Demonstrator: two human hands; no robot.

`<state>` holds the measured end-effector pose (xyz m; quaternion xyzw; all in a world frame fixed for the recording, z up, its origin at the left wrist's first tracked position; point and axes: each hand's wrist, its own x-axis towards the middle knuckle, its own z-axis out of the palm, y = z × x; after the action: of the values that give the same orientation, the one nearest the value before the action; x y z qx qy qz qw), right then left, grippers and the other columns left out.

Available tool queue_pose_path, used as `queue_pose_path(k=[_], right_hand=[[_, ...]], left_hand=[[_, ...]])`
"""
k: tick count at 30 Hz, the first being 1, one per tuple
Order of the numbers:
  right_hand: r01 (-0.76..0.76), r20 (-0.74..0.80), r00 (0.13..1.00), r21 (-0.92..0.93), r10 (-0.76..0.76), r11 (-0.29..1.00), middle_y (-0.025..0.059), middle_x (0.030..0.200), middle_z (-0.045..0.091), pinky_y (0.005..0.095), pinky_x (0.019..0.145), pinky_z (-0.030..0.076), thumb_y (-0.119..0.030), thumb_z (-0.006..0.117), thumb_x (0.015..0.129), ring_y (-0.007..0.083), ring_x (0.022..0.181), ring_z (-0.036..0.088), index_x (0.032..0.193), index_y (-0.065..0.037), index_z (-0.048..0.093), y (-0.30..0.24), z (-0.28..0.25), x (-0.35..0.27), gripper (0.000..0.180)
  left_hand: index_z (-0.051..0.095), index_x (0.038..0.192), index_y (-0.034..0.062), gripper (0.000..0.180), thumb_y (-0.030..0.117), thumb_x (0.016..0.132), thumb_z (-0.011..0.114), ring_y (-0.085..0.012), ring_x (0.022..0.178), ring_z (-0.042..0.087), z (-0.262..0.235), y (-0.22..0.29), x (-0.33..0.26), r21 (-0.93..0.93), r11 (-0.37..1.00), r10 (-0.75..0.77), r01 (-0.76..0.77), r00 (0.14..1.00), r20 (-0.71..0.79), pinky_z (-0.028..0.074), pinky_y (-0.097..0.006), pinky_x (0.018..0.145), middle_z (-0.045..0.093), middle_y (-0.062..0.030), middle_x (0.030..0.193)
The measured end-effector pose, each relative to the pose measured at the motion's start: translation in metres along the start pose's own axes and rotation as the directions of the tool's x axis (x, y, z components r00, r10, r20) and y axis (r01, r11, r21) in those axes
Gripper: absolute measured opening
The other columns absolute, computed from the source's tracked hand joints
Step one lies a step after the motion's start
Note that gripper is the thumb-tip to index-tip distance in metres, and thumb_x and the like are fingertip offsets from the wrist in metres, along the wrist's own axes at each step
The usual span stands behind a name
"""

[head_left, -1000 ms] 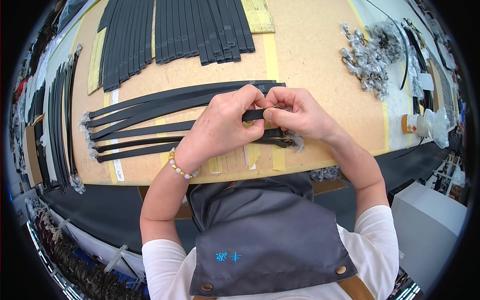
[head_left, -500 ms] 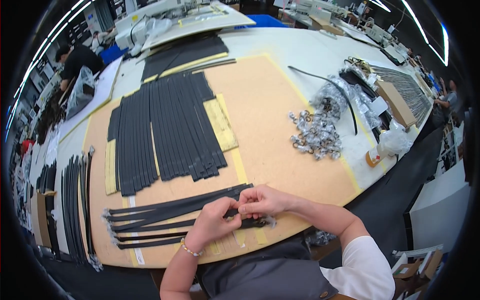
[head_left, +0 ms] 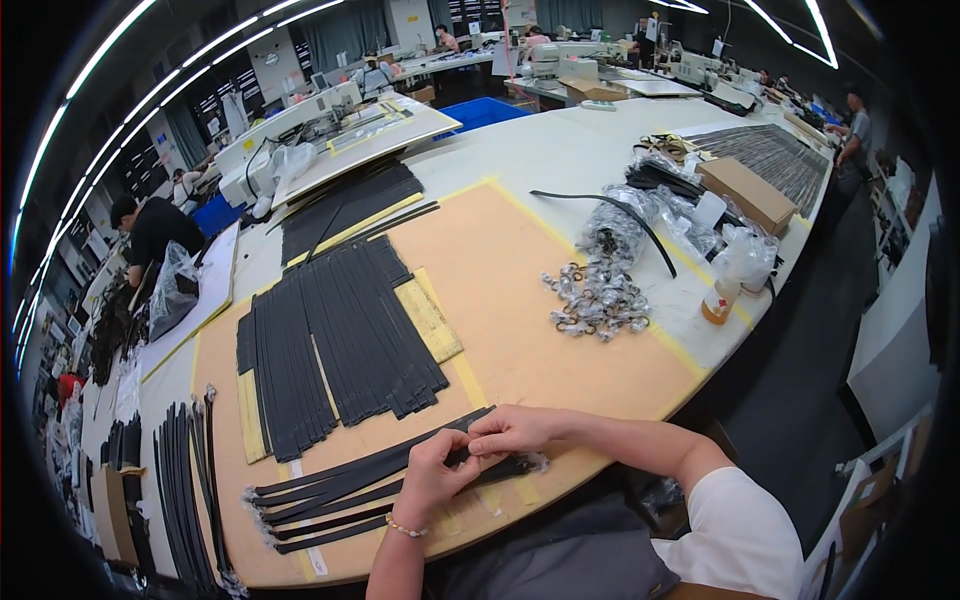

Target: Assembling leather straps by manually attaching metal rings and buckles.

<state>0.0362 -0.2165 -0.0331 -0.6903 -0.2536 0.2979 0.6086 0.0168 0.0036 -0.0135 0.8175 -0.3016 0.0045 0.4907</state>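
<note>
My left hand [head_left: 437, 470], with a beaded bracelet at the wrist, and my right hand [head_left: 510, 430] meet above the table's near edge. Both are closed, thumbs and fingertips pinched together at one spot. Whatever they pinch is covered by the fingers. Beneath and beside them lie several long black straps [head_left: 330, 485], fanned out to the left. Clear plastic wrapping [head_left: 262, 518] covers the straps' left ends. Another bit of clear wrapping [head_left: 538, 462] shows just right of my hands.
Beyond my hands lies a wide row of black strips [head_left: 350, 345] on yellow-edged board. Plastic-wrapped rings [head_left: 600, 300] are heaped to the right, near a curved black strip [head_left: 640, 220], a cardboard box [head_left: 748, 195] and an amber bottle [head_left: 718, 300]. More straps [head_left: 183, 500] lie left; a person [head_left: 160, 235] sits beyond.
The view has tilted upward, so more of the room shows and the table sits lower in the picture. My hands stay pinched together over the straps.
</note>
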Motion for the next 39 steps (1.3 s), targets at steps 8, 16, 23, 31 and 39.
queue_pose_path(k=[8,16,23,31,39], right_hand=[[0.118,-0.070,0.991,0.025,-0.116,0.993,-0.0053,0.076,0.055,0.0239,0.064,0.041,-0.032,0.061,0.103,0.0048,0.071,0.048,0.086,-0.008,0.063,-0.006,0.027,-0.014,0.030],[-0.010,-0.253,0.966,-0.264,-0.060,0.965,-0.0038,0.072,0.057,0.0252,0.063,0.040,-0.034,0.065,0.101,0.0046,0.069,0.047,0.089,-0.007,0.068,-0.030,0.036,-0.022,0.030],[-0.031,-0.230,0.969,-0.470,-0.089,0.882,0.0059,0.088,0.071,0.0321,0.079,0.051,-0.034,0.060,0.103,0.0120,0.083,0.062,0.100,-0.004,0.069,-0.054,0.037,-0.041,0.031],[-0.026,-0.259,0.963,-0.376,-0.078,0.926,0.0009,0.082,0.064,0.0288,0.071,0.048,-0.034,0.060,0.103,0.0092,0.077,0.056,0.098,-0.005,0.068,-0.048,0.062,-0.041,0.030],[-0.050,-0.370,0.927,-0.279,-0.059,0.959,0.0004,0.087,0.067,0.0280,0.075,0.050,-0.035,0.062,0.103,0.0095,0.079,0.058,0.102,-0.006,0.071,-0.031,0.054,-0.027,0.030]], left_hand=[[0.062,0.097,-0.0013,0.020,-0.001,0.087,0.079,-0.0081,0.081,0.066,-0.008,-0.013,-0.010,-0.327,0.943,0.003,0.055,0.985,0.175,0.055,-0.022,0.070,0.071,-0.0053,0.091],[0.061,0.097,0.0038,0.022,0.005,0.088,0.081,-0.0010,0.069,0.058,-0.018,-0.004,-0.011,-0.533,0.821,-0.083,0.204,0.967,0.243,0.042,-0.017,0.055,0.067,0.0014,0.084],[0.066,0.101,0.0037,0.020,0.022,0.098,0.072,-0.0011,0.058,0.048,-0.021,0.003,-0.013,-0.466,0.838,-0.095,0.282,0.918,0.384,0.036,-0.019,0.049,0.060,0.0037,0.075],[0.066,0.084,0.0037,0.022,0.021,0.097,0.068,-0.0037,0.051,0.049,-0.011,-0.001,-0.025,-0.490,0.850,-0.033,0.193,0.948,0.316,0.036,-0.020,0.046,0.058,0.0017,0.064],[0.067,0.084,0.0035,0.021,0.021,0.096,0.068,-0.0047,0.053,0.052,-0.013,-0.018,-0.014,-0.538,0.820,-0.037,0.195,0.956,0.289,0.041,-0.021,0.048,0.060,0.0011,0.066]])
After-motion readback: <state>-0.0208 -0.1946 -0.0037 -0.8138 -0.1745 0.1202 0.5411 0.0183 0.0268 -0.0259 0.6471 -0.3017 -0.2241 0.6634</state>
